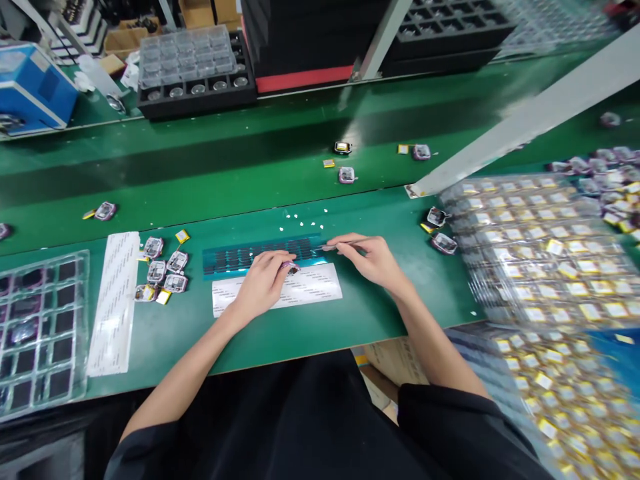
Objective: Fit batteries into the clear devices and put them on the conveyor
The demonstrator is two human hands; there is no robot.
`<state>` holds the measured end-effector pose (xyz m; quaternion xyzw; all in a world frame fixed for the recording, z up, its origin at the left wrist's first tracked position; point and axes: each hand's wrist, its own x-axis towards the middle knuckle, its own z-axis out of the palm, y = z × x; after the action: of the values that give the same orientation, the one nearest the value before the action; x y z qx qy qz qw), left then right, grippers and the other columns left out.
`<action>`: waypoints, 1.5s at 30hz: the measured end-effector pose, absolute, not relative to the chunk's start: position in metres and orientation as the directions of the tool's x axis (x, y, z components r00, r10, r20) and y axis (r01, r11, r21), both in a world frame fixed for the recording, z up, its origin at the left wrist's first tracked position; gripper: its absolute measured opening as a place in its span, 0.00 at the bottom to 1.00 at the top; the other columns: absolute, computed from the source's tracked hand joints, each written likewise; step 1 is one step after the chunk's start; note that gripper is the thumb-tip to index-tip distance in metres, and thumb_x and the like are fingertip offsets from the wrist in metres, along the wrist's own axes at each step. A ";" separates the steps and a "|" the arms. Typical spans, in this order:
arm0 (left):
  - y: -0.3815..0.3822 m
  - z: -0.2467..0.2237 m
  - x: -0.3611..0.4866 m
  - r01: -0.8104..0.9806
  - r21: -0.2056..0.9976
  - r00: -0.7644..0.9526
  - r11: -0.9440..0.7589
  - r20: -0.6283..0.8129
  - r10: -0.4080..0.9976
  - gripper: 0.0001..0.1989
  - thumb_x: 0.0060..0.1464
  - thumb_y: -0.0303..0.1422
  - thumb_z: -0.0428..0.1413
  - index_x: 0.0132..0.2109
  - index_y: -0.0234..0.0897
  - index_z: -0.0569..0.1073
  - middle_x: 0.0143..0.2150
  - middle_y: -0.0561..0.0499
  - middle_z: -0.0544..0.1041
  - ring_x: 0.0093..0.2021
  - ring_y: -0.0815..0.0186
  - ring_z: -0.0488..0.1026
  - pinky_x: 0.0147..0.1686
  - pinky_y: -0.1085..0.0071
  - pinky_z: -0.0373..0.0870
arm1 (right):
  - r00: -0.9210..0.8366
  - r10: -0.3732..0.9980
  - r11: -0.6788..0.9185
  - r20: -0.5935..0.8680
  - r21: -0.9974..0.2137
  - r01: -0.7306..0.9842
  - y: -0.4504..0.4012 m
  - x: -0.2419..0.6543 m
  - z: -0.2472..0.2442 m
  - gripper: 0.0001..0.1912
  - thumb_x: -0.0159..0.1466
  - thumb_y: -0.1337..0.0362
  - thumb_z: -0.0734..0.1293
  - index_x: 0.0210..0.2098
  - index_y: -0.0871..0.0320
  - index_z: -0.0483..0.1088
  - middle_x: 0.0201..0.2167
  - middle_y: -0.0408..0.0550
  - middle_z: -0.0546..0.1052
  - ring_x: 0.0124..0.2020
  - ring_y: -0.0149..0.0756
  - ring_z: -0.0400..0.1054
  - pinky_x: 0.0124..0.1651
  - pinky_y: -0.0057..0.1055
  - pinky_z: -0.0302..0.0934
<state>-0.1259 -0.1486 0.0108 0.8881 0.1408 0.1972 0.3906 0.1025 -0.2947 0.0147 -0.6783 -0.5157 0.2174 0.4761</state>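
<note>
My left hand (261,281) is closed round a small purple-rimmed watch case (291,267), most of which the fingers hide. In my right hand (366,257) is a pair of tweezers (325,247), its tips pointing left over a blue sheet (209,263). Rows of black adhesive strips (235,257) lie on that sheet. Partly under my left hand, a white printed backing sheet (317,285) lies along the near side of the blue one. Several tiny white scraps (301,224) are scattered just beyond.
Left of my hands lie several open watch cases (157,271) with yellow batteries, another white sheet (113,307) and a clear compartment tray (75,327). Stacked battery trays (530,247) fill the right side. A slanted grey post (500,127) stands at the right; more cases (347,175) lie beyond.
</note>
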 end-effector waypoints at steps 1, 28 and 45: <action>-0.148 0.009 -0.126 0.104 0.735 0.887 -0.670 0.236 0.397 0.11 0.70 0.29 0.47 0.52 0.37 0.74 0.53 0.42 0.82 0.57 0.56 0.77 0.60 0.50 0.71 | 0.361 0.913 -0.012 0.189 -0.873 0.487 -0.299 0.105 0.015 0.16 0.71 0.53 0.65 0.36 0.53 0.83 0.40 0.48 0.85 0.41 0.39 0.80 0.49 0.39 0.74; -0.153 0.058 -0.112 -0.089 0.950 0.813 -0.298 0.242 0.530 0.16 0.72 0.43 0.45 0.48 0.40 0.72 0.50 0.43 0.83 0.52 0.57 0.78 0.58 0.54 0.70 | 0.220 0.571 0.369 0.791 -0.487 0.792 -0.261 0.075 0.079 0.23 0.67 0.74 0.69 0.56 0.42 0.77 0.48 0.42 0.82 0.35 0.42 0.82 0.35 0.38 0.78; -0.114 0.032 -0.130 -0.213 0.881 0.399 0.423 -0.316 0.861 0.16 0.38 0.38 0.72 0.28 0.35 0.75 0.24 0.56 0.75 0.23 0.74 0.69 0.28 0.75 0.67 | -0.007 0.614 0.511 0.789 -0.391 0.766 -0.237 0.026 0.039 0.28 0.69 0.78 0.63 0.65 0.51 0.68 0.54 0.50 0.80 0.42 0.37 0.81 0.37 0.33 0.77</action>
<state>-0.1303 -0.1138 0.0320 0.3952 0.4097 0.3640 0.7372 0.0256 -0.2371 0.0385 -0.4889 -0.7055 -0.0746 0.5076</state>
